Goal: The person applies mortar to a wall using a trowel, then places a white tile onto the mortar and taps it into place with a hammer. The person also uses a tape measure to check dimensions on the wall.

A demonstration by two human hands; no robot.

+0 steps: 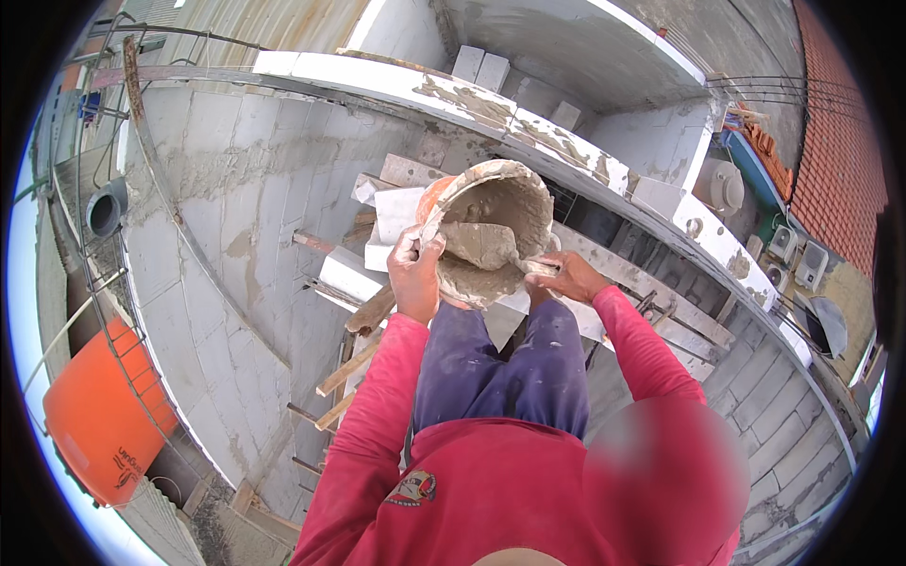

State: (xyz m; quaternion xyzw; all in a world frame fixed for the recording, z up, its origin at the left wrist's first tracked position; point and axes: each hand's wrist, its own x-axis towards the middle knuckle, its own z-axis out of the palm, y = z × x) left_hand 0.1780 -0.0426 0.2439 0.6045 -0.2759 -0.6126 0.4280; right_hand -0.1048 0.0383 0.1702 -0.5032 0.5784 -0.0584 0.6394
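Observation:
A mortar-caked orange bucket is tipped so its mouth faces up toward me, with wet grey mortar inside. My left hand grips its left rim, thumb on the lip. Inside lies a mortar-covered trowel blade. My right hand is closed on the trowel's handle at the lower right rim. The bucket is above my legs, over white blocks and wooden planks at my feet.
A white block wall top with mortar patches runs across ahead, beyond it loose blocks. Left are a grey pipe, rebar and an orange tank. Timber sticks out below. Right are tiled roofing and outdoor units.

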